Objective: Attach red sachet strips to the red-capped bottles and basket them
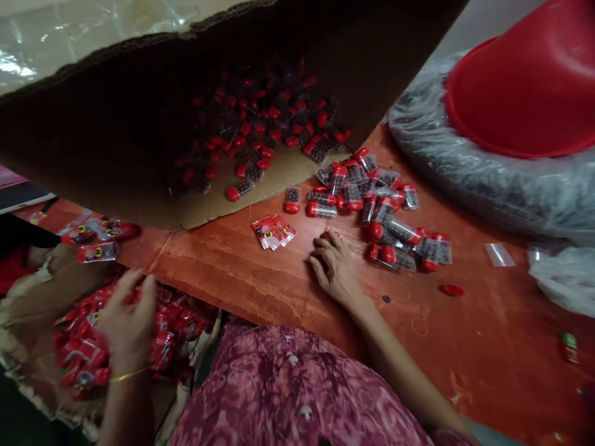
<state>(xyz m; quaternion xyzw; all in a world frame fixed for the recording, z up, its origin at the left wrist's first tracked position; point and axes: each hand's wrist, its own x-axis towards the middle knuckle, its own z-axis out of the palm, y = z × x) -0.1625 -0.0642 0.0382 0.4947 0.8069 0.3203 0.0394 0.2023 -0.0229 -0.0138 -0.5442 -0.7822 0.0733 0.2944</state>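
Observation:
My right hand (335, 266) rests on the red-brown table (260, 272) with its fingers curled over a red-capped vial. Just right of it lies a pile of small clear vials with red caps (385, 210). A small stack of red printed labels (273, 231) lies left of that hand. My left hand (127, 319) hovers low at the left over a torn carton of wrapped red vials (83, 347), fingers bent; what it holds is hidden. A large cardboard box (195, 136) lies tipped on its side, with many vials spilling out.
A red plastic basin (530, 87) sits upside down on a plastic-wrapped bundle (488, 179) at the back right. A loose red cap (452, 290) and a small clear sleeve (499, 254) lie on the table. A few wrapped vials (97, 238) rest at the left edge.

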